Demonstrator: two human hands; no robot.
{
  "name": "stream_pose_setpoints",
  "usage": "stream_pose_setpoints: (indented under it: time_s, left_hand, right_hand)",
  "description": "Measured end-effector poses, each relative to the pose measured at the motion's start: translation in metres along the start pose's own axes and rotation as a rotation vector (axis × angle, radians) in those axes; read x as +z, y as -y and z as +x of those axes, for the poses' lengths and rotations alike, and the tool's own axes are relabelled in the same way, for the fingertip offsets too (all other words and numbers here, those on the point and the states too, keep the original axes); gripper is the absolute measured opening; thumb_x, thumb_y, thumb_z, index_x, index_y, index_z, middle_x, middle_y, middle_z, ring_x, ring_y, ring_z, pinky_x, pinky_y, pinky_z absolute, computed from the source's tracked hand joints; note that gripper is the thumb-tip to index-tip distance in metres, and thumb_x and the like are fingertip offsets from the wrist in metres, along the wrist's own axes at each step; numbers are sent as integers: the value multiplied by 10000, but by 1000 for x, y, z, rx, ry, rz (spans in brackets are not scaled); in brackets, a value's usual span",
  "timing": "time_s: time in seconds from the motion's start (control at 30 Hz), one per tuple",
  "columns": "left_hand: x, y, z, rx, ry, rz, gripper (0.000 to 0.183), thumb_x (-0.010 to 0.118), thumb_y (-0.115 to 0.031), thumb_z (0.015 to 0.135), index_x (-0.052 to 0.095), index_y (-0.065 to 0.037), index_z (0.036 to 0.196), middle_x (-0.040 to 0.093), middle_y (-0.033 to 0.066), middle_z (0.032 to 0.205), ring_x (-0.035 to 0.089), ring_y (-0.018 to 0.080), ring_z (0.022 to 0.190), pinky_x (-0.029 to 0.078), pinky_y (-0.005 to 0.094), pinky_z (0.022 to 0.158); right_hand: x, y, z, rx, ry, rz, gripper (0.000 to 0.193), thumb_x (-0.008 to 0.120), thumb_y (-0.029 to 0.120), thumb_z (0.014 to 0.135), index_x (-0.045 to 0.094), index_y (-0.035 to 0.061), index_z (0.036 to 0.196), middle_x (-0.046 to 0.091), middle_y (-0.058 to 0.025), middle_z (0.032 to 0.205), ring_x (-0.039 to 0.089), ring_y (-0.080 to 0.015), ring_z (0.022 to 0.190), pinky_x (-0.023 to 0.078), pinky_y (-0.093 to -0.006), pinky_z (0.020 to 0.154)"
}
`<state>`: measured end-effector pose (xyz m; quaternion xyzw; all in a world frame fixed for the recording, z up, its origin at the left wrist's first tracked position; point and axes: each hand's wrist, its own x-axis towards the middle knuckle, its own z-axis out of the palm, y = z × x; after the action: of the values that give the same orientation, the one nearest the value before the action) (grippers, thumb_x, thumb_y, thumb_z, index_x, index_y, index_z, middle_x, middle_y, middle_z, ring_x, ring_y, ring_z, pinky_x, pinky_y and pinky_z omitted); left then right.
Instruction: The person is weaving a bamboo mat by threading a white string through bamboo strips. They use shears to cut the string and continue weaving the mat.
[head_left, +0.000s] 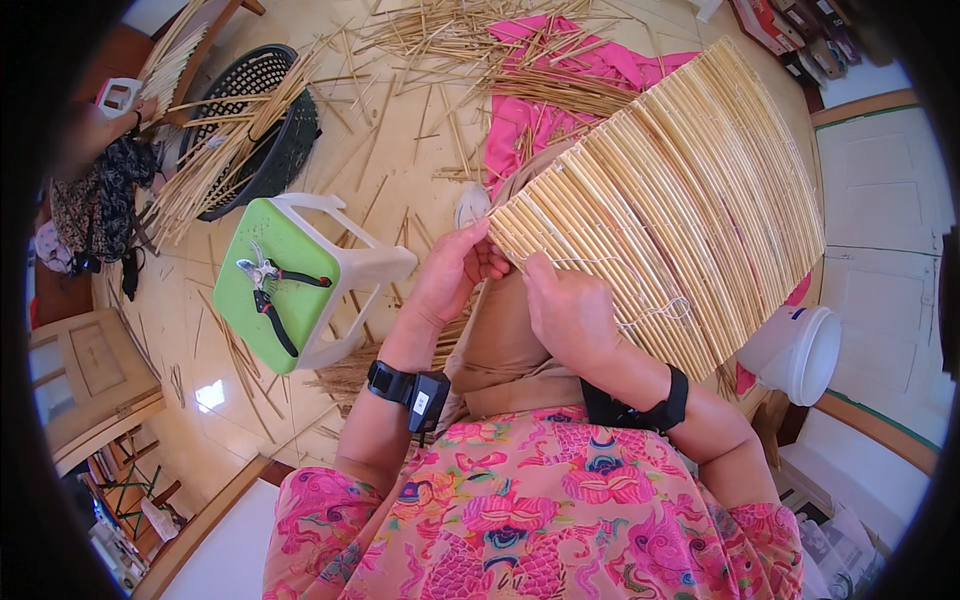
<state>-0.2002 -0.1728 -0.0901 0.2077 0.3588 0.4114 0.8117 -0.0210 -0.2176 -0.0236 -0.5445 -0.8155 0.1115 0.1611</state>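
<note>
A mat of straw-coloured reeds (pixel 690 190), laid side by side in a broad fan shape, rests across my lap and reaches away to the upper right. At its near left corner my left hand (pixel 455 272) grips the edge, thumb on top and fingers curled beneath. Just to the right, my right hand (pixel 570 308) is closed in a pinch over the outermost reeds. A thin white string (pixel 672 310) runs over the reeds from beside that hand and ends in a small loose loop. My fingers hide the exact point where it is held.
A green-topped stool (pixel 262 335) at left carries pruning shears (pixel 275 290). Beyond it stands a dark plastic basket (pixel 285 165) of reeds. Loose reeds (pixel 440 30) and a pink cloth (pixel 515 125) cover the floor ahead. A white bucket (pixel 805 355) is at right; another person's arm (pixel 95 140) shows far left.
</note>
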Motion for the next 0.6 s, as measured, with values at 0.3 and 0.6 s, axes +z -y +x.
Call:
stream_pose_setpoints:
  time_s: [0.3,0.6]
  left_hand:
    - [-7,-1,2,29,26,81,411,519,-376,1027,696,-6,997,714,69,863,660,127,701,544,243,647]
    - [-7,1,0,58,5,80,386,532,-349,1025,697,-2,997,716,73,854,663,128,701,541,246,638]
  right_hand:
    - [3,1,3,21,23,15,152,610,164,934,495,66,927,580,-117,547,611,-297,482,471,-416,464]
    - [-12,-5,-7,19,76,12,148,634,159,919,518,68,923,575,-110,544,608,-291,478,466,-407,465]
